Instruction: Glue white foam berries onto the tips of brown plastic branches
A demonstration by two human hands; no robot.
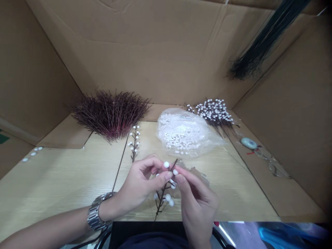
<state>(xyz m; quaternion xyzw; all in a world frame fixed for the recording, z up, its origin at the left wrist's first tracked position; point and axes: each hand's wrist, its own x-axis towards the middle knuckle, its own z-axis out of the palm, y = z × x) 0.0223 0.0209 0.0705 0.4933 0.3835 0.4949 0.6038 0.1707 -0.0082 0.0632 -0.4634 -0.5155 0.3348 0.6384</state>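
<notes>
A dark twig with white berries (161, 200) hangs below my fingers over the table's front edge. My left hand (145, 180) pinches the upper part of this twig between thumb and forefinger, with a white berry just above the fingertips. Close on its right, my right hand (194, 197) holds a white berry (175, 172) between thumb and forefinger, against a side branch of the twig. Another berried twig (134, 143) lies on the table beyond my left hand. Behind both hands rests a clear plastic bag of white berries (181, 133).
A big bundle of bare dark red twigs (111, 114) lies back left. Finished-looking berried twigs (214, 112) are piled back right. Dark wires (267, 38) hang upper right. Glasses (272, 162) and a pale oval object (248, 143) lie right. Cardboard walls (155, 52) enclose the table.
</notes>
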